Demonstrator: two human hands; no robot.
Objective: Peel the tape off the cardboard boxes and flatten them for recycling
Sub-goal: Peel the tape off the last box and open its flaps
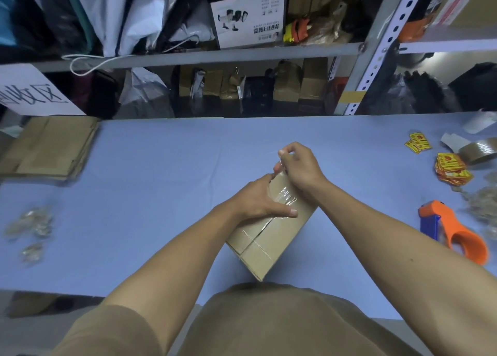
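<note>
Right hand (298, 167) pinches clear tape (286, 195) (probably peeling) off box (271, 237).

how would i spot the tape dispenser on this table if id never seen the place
Start at the blue table and go to its right side, near the person's right forearm. The tape dispenser lies there alone: bright orange with a blue block at one end and a looped handle, unlike the brown tape roll and yellow stickers farther back.

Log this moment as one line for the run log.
step: peeling tape | left hand: holds cardboard box | right hand: pinches clear tape | box: unflattened
</note>
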